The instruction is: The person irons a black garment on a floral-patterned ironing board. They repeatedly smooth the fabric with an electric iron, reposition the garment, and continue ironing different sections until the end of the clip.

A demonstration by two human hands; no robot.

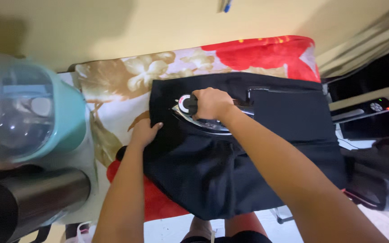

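One floral cover, cream wall

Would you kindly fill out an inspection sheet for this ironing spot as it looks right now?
Surface: board under a floral cover in red, cream and gold.
Job's things: black garment spread flat on the board; iron resting on it.
Clutter: teal container with clear lid and dark steel cylinder at the left edge.
Hands: right hand closed on the iron's handle; left hand flat on the garment's left edge.
Cables: nothing seen.
Surroundings: cream wall behind; a black device with a red light to the right; pale floor below.
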